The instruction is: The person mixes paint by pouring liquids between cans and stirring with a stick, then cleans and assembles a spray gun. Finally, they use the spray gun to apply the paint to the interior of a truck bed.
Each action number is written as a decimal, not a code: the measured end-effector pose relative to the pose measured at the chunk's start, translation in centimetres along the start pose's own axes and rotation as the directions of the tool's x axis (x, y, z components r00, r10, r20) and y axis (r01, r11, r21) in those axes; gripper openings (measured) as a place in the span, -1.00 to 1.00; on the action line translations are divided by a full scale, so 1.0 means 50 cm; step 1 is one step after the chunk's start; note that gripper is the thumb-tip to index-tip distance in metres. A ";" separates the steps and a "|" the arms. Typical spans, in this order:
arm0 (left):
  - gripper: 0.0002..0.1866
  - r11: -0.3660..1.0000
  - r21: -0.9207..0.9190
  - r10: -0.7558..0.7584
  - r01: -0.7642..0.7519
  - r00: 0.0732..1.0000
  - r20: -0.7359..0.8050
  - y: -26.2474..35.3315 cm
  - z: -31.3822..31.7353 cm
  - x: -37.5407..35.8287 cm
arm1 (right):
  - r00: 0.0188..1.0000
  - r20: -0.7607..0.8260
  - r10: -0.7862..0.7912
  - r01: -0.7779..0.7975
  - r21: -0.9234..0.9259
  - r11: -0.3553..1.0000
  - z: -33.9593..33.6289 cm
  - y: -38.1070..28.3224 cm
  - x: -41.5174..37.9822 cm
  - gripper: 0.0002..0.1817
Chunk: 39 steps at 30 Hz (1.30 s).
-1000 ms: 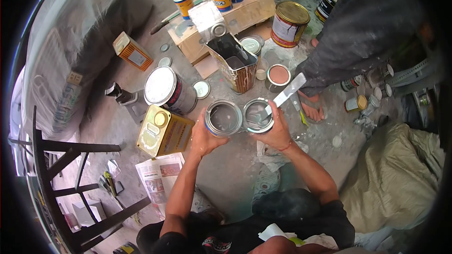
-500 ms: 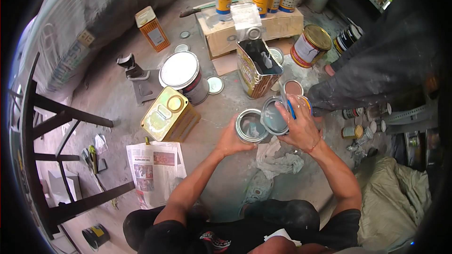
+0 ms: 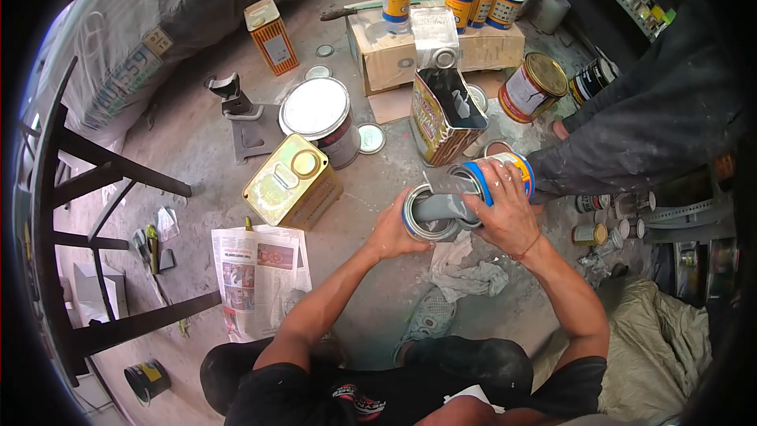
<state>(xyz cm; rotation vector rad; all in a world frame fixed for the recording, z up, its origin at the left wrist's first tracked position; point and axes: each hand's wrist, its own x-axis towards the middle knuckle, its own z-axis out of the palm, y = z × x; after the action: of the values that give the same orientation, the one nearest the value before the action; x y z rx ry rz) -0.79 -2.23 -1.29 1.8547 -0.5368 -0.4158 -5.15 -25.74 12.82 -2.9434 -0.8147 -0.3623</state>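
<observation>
My left hand [image 3: 392, 229] is wrapped round the side of an open round metal tin [image 3: 408, 219], keeping it roughly level in front of me. In my right hand [image 3: 509, 217] is a blue and yellow paint can [image 3: 520, 166], tipped over sideways so its mouth hangs at the tin's rim. A thick stream of grey paint [image 3: 441, 207] runs from the can into the tin. Just below the two containers lies a crumpled white rag [image 3: 473, 276]. Beyond them stands an open square tin [image 3: 441, 122] with its top folded back.
A gold rectangular tin [image 3: 288, 181] and a white-lidded bucket [image 3: 315, 106] stand to the left, near a newspaper [image 3: 256, 276]. Several paint cans sit on a cardboard box [image 3: 386, 55]. Another person's dark trouser leg [image 3: 623, 126] is close on the right. A black metal frame [image 3: 118, 173] borders the left.
My right hand has tipped the paint can further over, and grey paint now flows into the tin. My left hand still holds the tin. The whole view has shifted slightly.
</observation>
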 end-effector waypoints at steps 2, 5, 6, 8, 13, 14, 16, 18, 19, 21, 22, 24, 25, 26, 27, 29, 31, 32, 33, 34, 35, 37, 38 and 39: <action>0.28 1.000 0.024 -0.007 0.007 1.000 0.020 -0.005 0.000 0.002 | 1.000 -0.011 -0.012 0.012 -0.012 1.000 0.003 0.000 -0.001 -0.27; 0.28 0.999 0.042 -0.025 0.023 0.999 0.047 -0.023 0.005 0.006 | 0.999 -0.023 -0.037 0.036 -0.053 0.998 0.007 0.001 -0.003 -0.30; 0.28 0.999 0.037 -0.034 0.032 0.998 0.056 -0.019 0.004 0.007 | 0.999 -0.028 -0.041 0.040 -0.057 0.998 0.009 0.003 -0.006 -0.27; 0.28 1.000 0.012 0.020 -0.020 1.000 0.009 -0.011 0.002 0.003 | 0.998 -0.035 -0.044 0.041 -0.060 0.997 0.008 0.001 -0.005 -0.23; 0.23 0.999 -0.023 0.047 -0.048 0.996 -0.070 -0.007 -0.005 -0.002 | 0.930 -0.102 0.354 -0.298 0.359 0.884 0.019 -0.004 -0.012 0.13; 0.24 0.997 -0.042 0.056 -0.059 0.995 -0.081 -0.007 -0.010 -0.001 | 0.926 -0.109 0.363 -0.303 0.362 0.882 0.029 -0.002 -0.016 0.13; 0.24 0.996 -0.048 0.068 -0.072 0.994 -0.080 0.009 -0.026 -0.002 | 0.850 -0.156 0.504 -0.332 0.584 0.741 0.057 -0.001 -0.026 0.23; 0.25 0.999 0.026 0.028 -0.024 0.987 -0.160 0.034 -0.045 -0.007 | 0.809 -0.160 0.565 -0.364 0.618 0.697 0.108 -0.003 -0.047 0.28; 0.25 0.999 0.036 0.032 -0.026 0.988 -0.151 0.061 -0.058 -0.008 | 0.761 -0.188 0.621 -0.382 0.644 0.663 0.132 -0.011 -0.053 0.28; 0.20 0.998 0.041 -0.039 0.047 0.982 -0.187 0.103 -0.082 -0.006 | 0.695 -0.227 0.682 -0.406 0.659 0.633 0.178 -0.026 -0.064 0.30; 0.20 0.998 0.049 -0.035 0.044 0.984 -0.173 0.098 -0.088 -0.001 | 0.684 -0.230 0.692 -0.412 0.662 0.626 0.196 -0.035 -0.068 0.30; 0.11 0.933 0.350 0.175 -0.083 0.955 -0.238 0.089 -0.103 0.006 | 0.734 -0.217 0.644 -0.379 0.657 0.652 0.223 -0.056 -0.076 0.29; 0.12 0.900 0.422 0.214 -0.109 0.954 -0.209 0.090 -0.108 0.007 | 0.755 -0.234 0.613 -0.340 0.659 0.671 0.233 -0.059 -0.075 0.27; 0.12 0.896 0.428 0.217 -0.117 0.957 -0.192 0.091 -0.111 0.007 | 0.743 -0.236 0.626 -0.348 0.663 0.663 0.242 -0.064 -0.077 0.27; 0.13 0.854 0.502 0.255 -0.133 0.949 -0.183 0.092 -0.113 0.005 | 0.762 -0.184 0.621 -0.371 0.662 0.651 0.244 -0.069 -0.076 0.26; 0.13 0.803 0.575 0.295 -0.155 0.942 -0.158 0.096 -0.114 0.002 | 0.787 -0.203 0.583 -0.354 0.626 0.695 0.259 -0.075 -0.073 0.27; 0.14 0.670 0.733 0.255 -0.121 0.964 -0.075 0.114 -0.115 0.001 | 0.798 -0.209 0.565 -0.357 0.591 0.723 0.267 -0.078 -0.071 0.27; 0.14 0.667 0.734 0.254 -0.127 0.965 -0.064 0.119 -0.113 0.001 | 0.819 -0.209 0.534 -0.351 0.554 0.755 0.272 -0.079 -0.072 0.28; 0.14 0.638 0.760 0.249 -0.125 0.967 -0.050 0.123 -0.111 0.002 | 0.822 -0.227 0.522 -0.315 0.582 0.750 0.273 -0.078 -0.070 0.26; 0.14 0.608 0.784 0.245 -0.123 0.969 -0.038 0.128 -0.110 0.004 | 0.817 -0.228 0.529 -0.319 0.585 0.745 0.273 -0.077 -0.069 0.26; 0.14 0.606 0.785 0.242 -0.126 0.970 -0.031 0.133 -0.109 0.004 | 0.822 -0.235 0.519 -0.319 0.566 0.760 0.273 -0.079 -0.070 0.24; 0.13 0.565 0.817 0.210 -0.116 0.978 -0.006 0.143 -0.105 0.006 | 0.824 -0.241 0.514 -0.321 0.548 0.772 0.276 -0.079 -0.073 0.23; 0.13 0.564 0.817 0.208 -0.117 0.978 -0.003 0.146 -0.104 0.008 | 0.827 -0.199 0.526 -0.323 0.597 0.735 0.285 -0.078 -0.075 0.18; 0.13 0.553 0.824 0.204 -0.119 0.979 0.005 0.148 -0.103 0.009 | 0.830 -0.157 0.535 -0.326 0.643 0.693 0.288 -0.077 -0.075 0.14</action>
<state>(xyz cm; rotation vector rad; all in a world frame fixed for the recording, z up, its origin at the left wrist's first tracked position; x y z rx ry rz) 1.09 -0.61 7.37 2.6817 -0.9432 0.1060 -7.28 -22.51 -2.05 -2.2722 -0.1088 -0.4491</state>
